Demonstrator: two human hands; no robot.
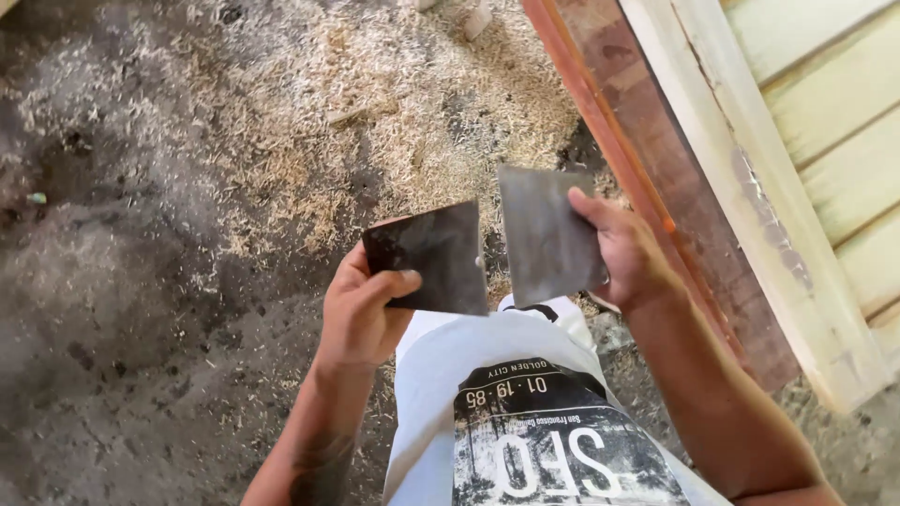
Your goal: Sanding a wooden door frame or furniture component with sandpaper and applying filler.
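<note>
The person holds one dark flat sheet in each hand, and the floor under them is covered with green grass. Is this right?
Not quite. The head view does show the left hand holding a dark sheet and the right hand holding a grey sheet, but the floor is bare dark ground strewn with sawdust, not grass.
</note>
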